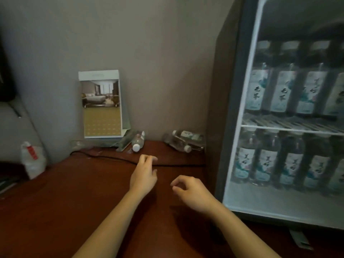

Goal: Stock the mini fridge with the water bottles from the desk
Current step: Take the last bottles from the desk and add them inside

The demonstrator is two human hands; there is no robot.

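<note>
Probably a hotel guest room: a white upright card (101, 104) printed with a photo of a made-up bedroom stands on the dark reddish-brown wooden worktop (74, 192) against a plain grey wall (149, 53), beside a grey-framed mini fridge (240, 108) with two shelves of identical labelled clear water bottles (279, 90)

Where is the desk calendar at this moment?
Head view, left of centre: the desk calendar stands at the back of the desk against the wall, just left of a water bottle lying down.
</note>
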